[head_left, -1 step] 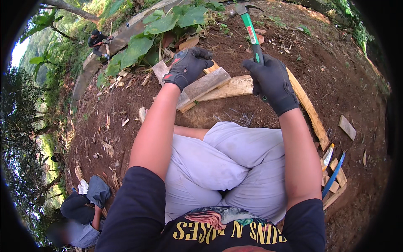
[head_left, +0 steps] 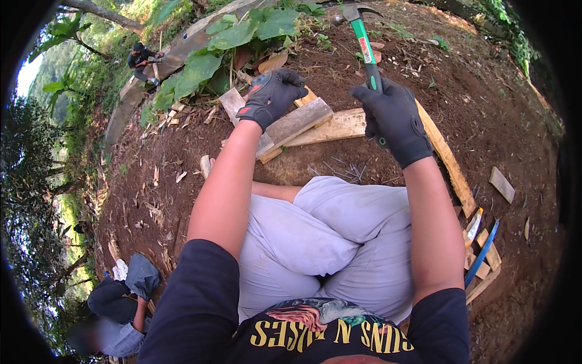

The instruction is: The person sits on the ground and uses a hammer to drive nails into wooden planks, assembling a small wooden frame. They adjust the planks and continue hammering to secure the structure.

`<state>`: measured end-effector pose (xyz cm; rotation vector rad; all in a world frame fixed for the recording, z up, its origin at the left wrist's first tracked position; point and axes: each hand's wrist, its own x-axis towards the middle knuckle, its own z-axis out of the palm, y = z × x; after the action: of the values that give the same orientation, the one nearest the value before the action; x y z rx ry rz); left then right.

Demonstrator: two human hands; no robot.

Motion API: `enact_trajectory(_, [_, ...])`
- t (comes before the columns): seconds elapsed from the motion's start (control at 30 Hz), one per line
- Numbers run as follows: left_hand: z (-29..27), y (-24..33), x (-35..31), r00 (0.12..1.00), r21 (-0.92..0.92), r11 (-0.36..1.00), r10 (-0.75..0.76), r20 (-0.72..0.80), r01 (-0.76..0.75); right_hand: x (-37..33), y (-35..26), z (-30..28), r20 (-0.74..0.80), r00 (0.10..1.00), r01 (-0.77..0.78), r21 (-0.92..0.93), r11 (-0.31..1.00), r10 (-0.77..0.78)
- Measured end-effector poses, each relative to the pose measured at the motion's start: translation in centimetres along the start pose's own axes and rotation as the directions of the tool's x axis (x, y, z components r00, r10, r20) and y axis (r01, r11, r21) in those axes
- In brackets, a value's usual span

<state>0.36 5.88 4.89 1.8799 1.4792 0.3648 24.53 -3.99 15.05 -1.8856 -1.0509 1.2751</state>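
Note:
My right hand, in a dark work glove, is wrapped round the black grip of a claw hammer. The hammer has a green and black handle, and its metal head points away from me, raised over the soil. My left hand, gloved too, is closed with the fingers curled above the wooden boards. What its fingertips hold, if anything, is hidden. Under and beside it lies a grey weathered board, resting across a paler board. Several loose nails lie on the ground between the boards and my legs.
A long board slants along my right. Beyond it lie a short wood block, a blue curved strip and wood offcuts. Leafy plants grow ahead. One person sits far left; another is nearer, lower left.

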Motion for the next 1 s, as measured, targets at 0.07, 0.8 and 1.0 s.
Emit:
enact_trajectory(0.07, [0.7, 0.6, 0.2, 0.994, 0.015, 0.998, -0.065, 0.086, 0.064, 0.3, 0.6, -0.5, -0.008, 1.000, -0.014, 0.058, 0.998, 0.015])
enact_trajectory(0.8, [4.8, 0.2, 0.4, 0.959, 0.065, 0.968, -0.248, 0.141, 0.241, -1.4, 0.1, -2.6, 0.110, 0.994, -0.039, 0.290, 0.956, 0.007])
enact_trajectory(1.0, [5.1, -0.2, 0.2, 0.946, 0.007, 0.963, -0.267, 0.182, 0.270, -1.2, 0.7, -2.5, 0.124, 0.992, -0.034, 0.279, 0.960, -0.001])
